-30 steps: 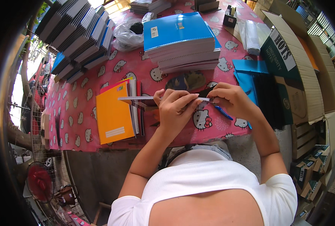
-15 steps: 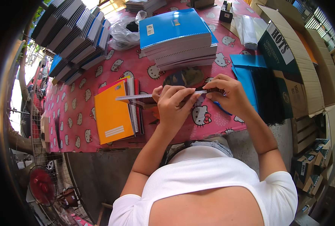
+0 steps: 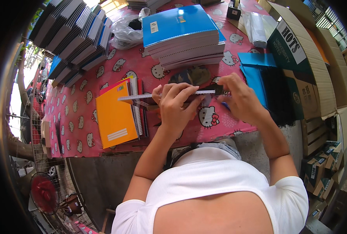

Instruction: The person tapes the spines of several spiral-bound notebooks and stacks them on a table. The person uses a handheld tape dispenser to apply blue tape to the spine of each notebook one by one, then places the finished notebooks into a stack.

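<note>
My left hand grips a thin spiral notebook held on edge, its pale bound edge facing up and its cover mostly hidden under the fingers. Just off the notebook's right end is my right hand, its fingers bent and curled inward. Something dark and a bit of blue show at those fingers, too hidden to name. To the left lies a fanned stack of spiral notebooks, topped by a yellow notebook. A camouflage-patterned item rests on the table just beyond my hands.
A tall stack of blue notebooks stands beyond my hands. Many more pile up in stacks at far left, beside a plastic bag. Right are blue covers, black wire bindings and an open carton. Pink patterned cloth covers the table.
My right hand has drawn back from the notebook's right end, toward the right. The notebook has tilted slightly, its right end a little higher, and stays in my left hand.
</note>
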The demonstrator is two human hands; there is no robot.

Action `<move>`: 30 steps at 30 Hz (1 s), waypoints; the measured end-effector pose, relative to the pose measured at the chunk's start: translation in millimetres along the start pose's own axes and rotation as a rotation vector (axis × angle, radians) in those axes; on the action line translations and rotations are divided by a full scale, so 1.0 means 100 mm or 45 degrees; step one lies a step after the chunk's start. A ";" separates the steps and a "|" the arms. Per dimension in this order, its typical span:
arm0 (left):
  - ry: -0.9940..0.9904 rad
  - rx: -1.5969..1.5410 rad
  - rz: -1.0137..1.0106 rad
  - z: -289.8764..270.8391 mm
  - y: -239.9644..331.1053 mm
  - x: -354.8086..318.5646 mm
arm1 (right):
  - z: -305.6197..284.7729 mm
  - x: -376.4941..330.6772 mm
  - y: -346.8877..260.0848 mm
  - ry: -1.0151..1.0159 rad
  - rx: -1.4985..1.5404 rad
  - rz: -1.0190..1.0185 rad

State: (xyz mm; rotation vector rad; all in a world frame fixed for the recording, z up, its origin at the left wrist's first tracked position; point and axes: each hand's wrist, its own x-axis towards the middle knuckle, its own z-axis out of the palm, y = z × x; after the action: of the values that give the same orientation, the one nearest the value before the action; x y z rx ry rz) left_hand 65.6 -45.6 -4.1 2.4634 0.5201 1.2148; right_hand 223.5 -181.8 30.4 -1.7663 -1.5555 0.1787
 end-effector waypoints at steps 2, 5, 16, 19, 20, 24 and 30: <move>-0.026 0.014 0.006 0.00 -0.01 -0.03 | 0.01 -0.03 0.10 0.006 -0.105 -0.065; -0.050 -0.009 0.007 0.03 -0.03 -0.03 | 0.03 -0.01 0.04 -0.010 0.149 0.091; -0.035 -0.005 -0.017 0.05 -0.02 -0.02 | 0.20 0.10 0.02 0.163 -0.082 -0.097; -0.021 0.004 -0.014 0.05 -0.04 -0.03 | 0.20 0.09 0.03 0.141 -0.086 -0.078; -0.025 -0.003 -0.004 0.06 -0.04 -0.03 | 0.19 0.08 0.02 0.095 -0.072 -0.036; -0.022 -0.004 -0.010 0.05 -0.04 -0.05 | 0.23 0.12 -0.02 0.197 -0.162 -0.104; -0.011 -0.007 -0.011 0.04 -0.01 -0.11 | 0.25 0.10 -0.12 0.208 -0.116 -0.049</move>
State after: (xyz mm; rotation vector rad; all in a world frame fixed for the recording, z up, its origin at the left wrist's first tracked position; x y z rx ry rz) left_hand 62.4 -50.5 -14.5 2.4581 0.5241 1.2006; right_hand 203.0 -162.2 23.8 -1.7727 -1.4982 -0.0555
